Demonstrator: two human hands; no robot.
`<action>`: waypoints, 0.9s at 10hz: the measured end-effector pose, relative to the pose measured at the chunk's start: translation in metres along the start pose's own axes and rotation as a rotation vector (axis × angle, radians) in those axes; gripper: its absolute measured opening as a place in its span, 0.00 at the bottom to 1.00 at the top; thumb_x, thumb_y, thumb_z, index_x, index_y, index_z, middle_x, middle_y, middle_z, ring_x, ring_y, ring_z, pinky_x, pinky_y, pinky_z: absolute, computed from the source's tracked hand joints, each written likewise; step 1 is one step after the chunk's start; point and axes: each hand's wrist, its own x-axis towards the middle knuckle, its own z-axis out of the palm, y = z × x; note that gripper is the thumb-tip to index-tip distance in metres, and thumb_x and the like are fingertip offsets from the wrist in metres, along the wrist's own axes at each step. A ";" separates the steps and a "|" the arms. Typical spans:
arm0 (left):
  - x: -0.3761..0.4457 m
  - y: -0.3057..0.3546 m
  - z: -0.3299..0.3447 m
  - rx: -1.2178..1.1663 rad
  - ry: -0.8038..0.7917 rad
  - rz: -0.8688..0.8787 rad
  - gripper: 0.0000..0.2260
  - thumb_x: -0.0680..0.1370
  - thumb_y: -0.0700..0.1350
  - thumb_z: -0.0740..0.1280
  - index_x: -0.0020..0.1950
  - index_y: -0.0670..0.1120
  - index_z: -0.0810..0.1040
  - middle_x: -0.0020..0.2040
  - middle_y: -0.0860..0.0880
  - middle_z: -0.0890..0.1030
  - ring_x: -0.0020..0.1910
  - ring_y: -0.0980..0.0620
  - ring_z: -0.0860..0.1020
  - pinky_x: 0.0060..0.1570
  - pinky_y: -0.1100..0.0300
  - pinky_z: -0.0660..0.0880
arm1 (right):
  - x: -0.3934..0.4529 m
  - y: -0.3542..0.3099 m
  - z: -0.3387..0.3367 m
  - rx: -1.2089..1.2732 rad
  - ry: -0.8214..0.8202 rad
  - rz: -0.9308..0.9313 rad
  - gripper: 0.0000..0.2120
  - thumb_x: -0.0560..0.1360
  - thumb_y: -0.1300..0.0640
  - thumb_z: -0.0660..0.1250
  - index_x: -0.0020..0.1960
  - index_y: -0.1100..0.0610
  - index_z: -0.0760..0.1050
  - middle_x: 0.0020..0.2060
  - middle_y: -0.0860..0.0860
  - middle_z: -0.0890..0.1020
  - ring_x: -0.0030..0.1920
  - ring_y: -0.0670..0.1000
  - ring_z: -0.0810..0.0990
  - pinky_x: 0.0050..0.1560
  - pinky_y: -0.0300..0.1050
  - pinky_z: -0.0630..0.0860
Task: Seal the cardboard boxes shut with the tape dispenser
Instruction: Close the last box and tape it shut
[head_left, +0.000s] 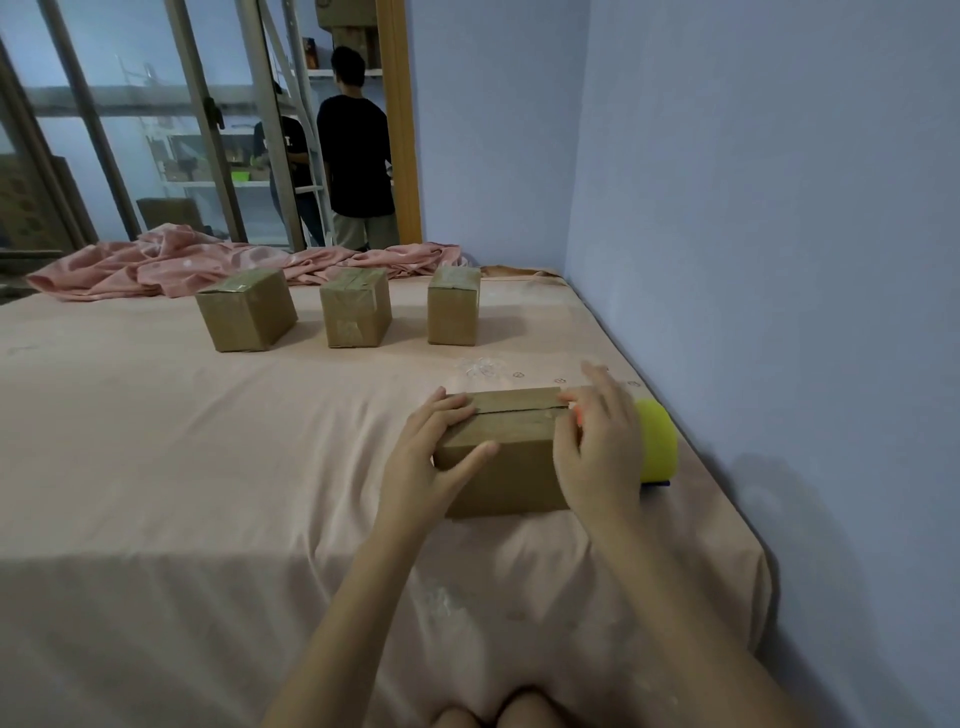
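A brown cardboard box (506, 441) lies on the bed in front of me, its top flaps closed with a seam running along the top. My left hand (434, 457) grips its left end, fingers on top and thumb on the front face. My right hand (597, 447) rests at the box's right end, fingers spread over the top edge. Just behind my right hand lies the tape dispenser (657, 441) with a yellow-green roll, partly hidden. Three taped boxes stand in a row farther back: the left box (247, 309), the middle box (356, 306), the right box (453, 304).
The bed has a pink sheet (208, 441); a crumpled pink blanket (171, 265) lies along its far edge. A blue wall (753, 260) runs close along the right side. Two people (356, 150) stand beyond the bed near shelves and a ladder.
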 end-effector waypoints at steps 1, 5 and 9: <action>0.002 0.001 0.001 -0.011 0.000 -0.021 0.21 0.71 0.58 0.69 0.60 0.50 0.78 0.64 0.58 0.75 0.70 0.63 0.63 0.67 0.69 0.61 | -0.007 0.019 -0.024 0.008 0.215 0.023 0.13 0.70 0.61 0.63 0.54 0.63 0.73 0.62 0.58 0.74 0.65 0.56 0.69 0.70 0.47 0.61; 0.006 0.003 0.008 -0.021 -0.044 -0.019 0.17 0.74 0.53 0.70 0.61 0.50 0.78 0.65 0.58 0.74 0.71 0.63 0.61 0.69 0.59 0.62 | -0.013 0.077 -0.063 0.187 -0.593 0.467 0.18 0.73 0.67 0.69 0.62 0.61 0.72 0.53 0.57 0.79 0.53 0.52 0.78 0.54 0.44 0.74; 0.023 0.030 -0.003 0.288 -0.266 0.149 0.24 0.73 0.61 0.55 0.56 0.43 0.73 0.56 0.53 0.73 0.56 0.54 0.68 0.53 0.60 0.68 | 0.041 0.004 -0.086 0.663 0.078 0.271 0.09 0.73 0.63 0.70 0.48 0.49 0.77 0.39 0.39 0.83 0.42 0.38 0.81 0.42 0.29 0.75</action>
